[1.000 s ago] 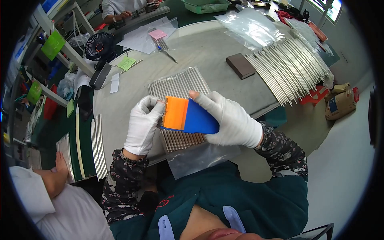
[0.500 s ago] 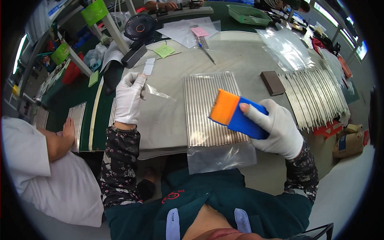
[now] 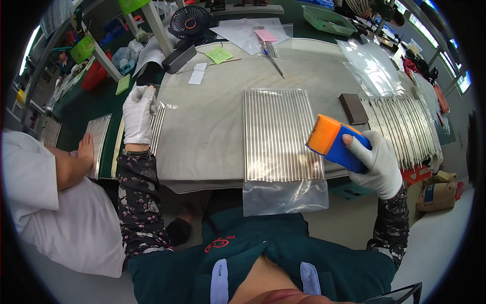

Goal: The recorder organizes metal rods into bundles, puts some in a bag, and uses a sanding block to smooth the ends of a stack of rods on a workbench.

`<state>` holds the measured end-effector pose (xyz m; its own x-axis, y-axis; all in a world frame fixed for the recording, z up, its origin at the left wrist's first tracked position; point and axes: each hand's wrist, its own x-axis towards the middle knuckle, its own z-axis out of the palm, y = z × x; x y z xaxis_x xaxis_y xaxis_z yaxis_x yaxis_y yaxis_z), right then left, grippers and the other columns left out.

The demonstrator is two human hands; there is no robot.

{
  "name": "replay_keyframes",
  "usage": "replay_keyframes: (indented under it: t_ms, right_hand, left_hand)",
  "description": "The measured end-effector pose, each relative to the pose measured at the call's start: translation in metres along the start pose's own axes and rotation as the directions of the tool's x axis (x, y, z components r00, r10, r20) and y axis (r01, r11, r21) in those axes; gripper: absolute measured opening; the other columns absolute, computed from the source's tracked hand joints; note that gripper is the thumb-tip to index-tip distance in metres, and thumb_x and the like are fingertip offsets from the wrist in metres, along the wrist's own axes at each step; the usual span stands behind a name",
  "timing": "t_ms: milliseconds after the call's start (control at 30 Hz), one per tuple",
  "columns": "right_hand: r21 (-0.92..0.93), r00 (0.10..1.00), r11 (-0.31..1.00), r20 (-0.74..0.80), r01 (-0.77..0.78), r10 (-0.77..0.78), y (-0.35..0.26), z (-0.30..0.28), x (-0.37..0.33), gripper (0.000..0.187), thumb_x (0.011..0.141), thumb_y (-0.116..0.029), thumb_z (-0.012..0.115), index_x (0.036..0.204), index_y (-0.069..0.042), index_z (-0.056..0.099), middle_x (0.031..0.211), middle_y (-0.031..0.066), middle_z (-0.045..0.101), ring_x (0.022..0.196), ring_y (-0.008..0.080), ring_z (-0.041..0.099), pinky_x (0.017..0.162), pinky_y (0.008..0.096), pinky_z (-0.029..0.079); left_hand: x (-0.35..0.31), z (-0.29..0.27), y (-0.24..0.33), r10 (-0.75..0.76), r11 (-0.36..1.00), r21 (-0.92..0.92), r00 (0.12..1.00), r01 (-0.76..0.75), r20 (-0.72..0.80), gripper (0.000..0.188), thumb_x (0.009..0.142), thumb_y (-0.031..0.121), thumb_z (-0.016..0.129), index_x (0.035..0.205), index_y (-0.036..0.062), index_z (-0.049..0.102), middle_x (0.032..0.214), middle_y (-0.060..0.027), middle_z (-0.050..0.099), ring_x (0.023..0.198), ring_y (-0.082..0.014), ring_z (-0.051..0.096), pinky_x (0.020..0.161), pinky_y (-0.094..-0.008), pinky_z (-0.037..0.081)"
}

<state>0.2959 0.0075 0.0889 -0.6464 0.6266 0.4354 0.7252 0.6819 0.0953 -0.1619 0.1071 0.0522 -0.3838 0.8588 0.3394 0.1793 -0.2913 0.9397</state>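
Observation:
My right hand (image 3: 383, 166), in a white glove with a bare thumb tip, grips an orange and blue hand tape dispenser (image 3: 338, 143) with a toothed edge. It hovers beside the right edge of a flat row of silver metal rods (image 3: 278, 134) in a clear plastic bag. The bag's loose flap (image 3: 286, 197) hangs over the table's near edge. At the left, my gloved left hand (image 3: 137, 117) is closed, its fingertips pinched together; what they hold, if anything, is hidden. Next to it lies another bundle of rods (image 3: 158, 126), partly covered by the hand.
A dark brown block (image 3: 353, 109) sits beside a larger spread of rods (image 3: 402, 126) at right. Clear plastic bags (image 3: 372, 66) lie behind. Farther back are a black fan (image 3: 190, 23), a pen (image 3: 273, 63) and a green basket (image 3: 329, 21). A co-worker's hand (image 3: 86, 148) rests on rods at left.
My left hand has moved left to the left-hand rods; the clear strip that trailed from it no longer shows there. My right hand has shifted right with the tape dispenser, uncovering more of the bagged rods.

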Motion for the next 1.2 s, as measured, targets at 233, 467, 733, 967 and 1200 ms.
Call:
replay_keyframes:
  t_ms: [233,467,733,967,1200]
  right_hand:
    - [-0.229,0.998,0.972,-0.007,-0.059,0.060,0.016,0.013,0.026,0.064,0.066,-0.014,0.075,0.125,-0.012,0.052,0.084,0.0122,0.050,0.073,0.0267,0.054,0.063,0.0375,0.046]
    - [-0.279,0.962,0.928,-0.182,-0.247,0.201,0.041,0.057,0.080,0.047,0.071,-0.022,0.071,0.116,-0.013,0.058,0.080,0.0121,0.053,0.070,0.0281,0.059,0.059,0.0387,0.050]
    - [0.021,0.810,0.831,-0.212,-0.556,0.547,0.054,0.089,0.164,0.044,0.073,-0.021,0.070,0.115,-0.014,0.061,0.089,0.0158,0.060,0.081,0.0342,0.064,0.071,0.0425,0.053]
    - [-0.342,0.851,0.779,-0.204,-0.526,0.484,0.107,0.137,0.169,0.032,0.074,-0.020,0.069,0.104,-0.013,0.060,0.088,0.0124,0.060,0.077,0.0294,0.065,0.065,0.0408,0.053]
    - [-0.433,0.890,0.817,0.067,-0.381,0.450,0.109,0.150,0.139,0.049,0.068,-0.031,0.076,0.111,-0.015,0.057,0.096,0.0108,0.059,0.089,0.0276,0.059,0.073,0.0403,0.049]
  left_hand:
    - [-0.018,0.016,0.038,0.263,0.964,-0.058,0.963,-0.260,0.059,0.013,0.093,0.017,0.059,0.087,0.0059,0.058,0.068,0.0029,0.053,0.055,-0.0037,0.046,0.051,-0.0181,0.037]
    - [-0.075,0.049,0.082,0.778,0.560,0.205,0.594,-0.803,0.205,0.020,0.078,-0.001,0.071,0.088,0.0060,0.056,0.074,-0.0021,0.055,0.059,-0.0155,0.050,0.057,-0.0254,0.040]
    - [-0.078,0.089,0.103,0.885,0.152,0.340,0.281,-0.928,0.371,0.024,0.073,0.003,0.074,0.090,0.0077,0.058,0.073,-0.0042,0.055,0.057,-0.0217,0.052,0.050,-0.0329,0.037]
    - [-0.061,0.077,0.127,0.901,0.222,0.352,0.329,-0.909,0.283,0.018,0.076,0.003,0.073,0.086,0.0048,0.059,0.075,-0.0068,0.058,0.061,-0.0238,0.053,0.053,-0.0326,0.040]
    - [-0.052,0.071,0.135,0.847,0.124,0.310,0.263,-0.942,0.461,0.030,0.074,0.003,0.071,0.101,0.0066,0.058,0.088,-0.0077,0.061,0.070,-0.0254,0.058,0.060,-0.0338,0.043]
